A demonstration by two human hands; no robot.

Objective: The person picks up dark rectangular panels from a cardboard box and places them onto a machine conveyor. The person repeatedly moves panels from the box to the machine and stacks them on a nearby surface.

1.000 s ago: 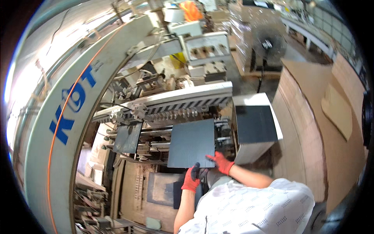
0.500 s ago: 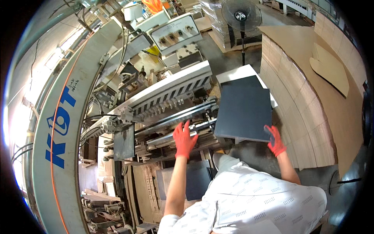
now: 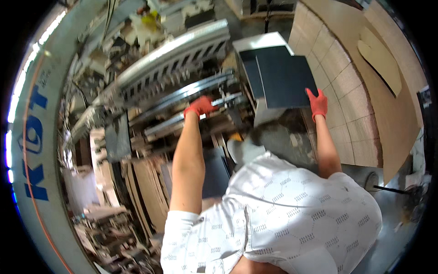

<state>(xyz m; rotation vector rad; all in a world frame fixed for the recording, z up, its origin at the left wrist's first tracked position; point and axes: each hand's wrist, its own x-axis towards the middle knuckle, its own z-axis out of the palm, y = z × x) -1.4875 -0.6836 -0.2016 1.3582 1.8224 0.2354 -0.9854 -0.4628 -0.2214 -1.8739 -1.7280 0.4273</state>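
Observation:
At the right, a dark rectangular panel [image 3: 289, 82] lies askew over a second dark panel [image 3: 251, 68], overhanging it to the right. My red-gloved right hand [image 3: 319, 104] grips the top panel at its near right corner, thumb toward its upper face and the other fingers at its edge. My left hand [image 3: 200, 106], also red-gloved, is over the metal rails [image 3: 171, 122] of the machine. Its fingers are smeared and foreshortened, so their grip is unclear. More dark panels [image 3: 216, 171] sit low in front of me, partly behind my left forearm.
A white board [image 3: 264, 42] shows beyond the dark panels. Tall stacks of brown cardboard [image 3: 360, 105] stand close on my right, with a loose cut piece [image 3: 381, 59] on top. The machine's pale frame [image 3: 43, 137] curves along the left. A slotted beam [image 3: 169, 55] crosses behind the rails.
The top dark panel has slid right and turned, uncovering another beneath it. My right hand has moved with its corner. My left hand has gone from raised with spread fingers to over the rails.

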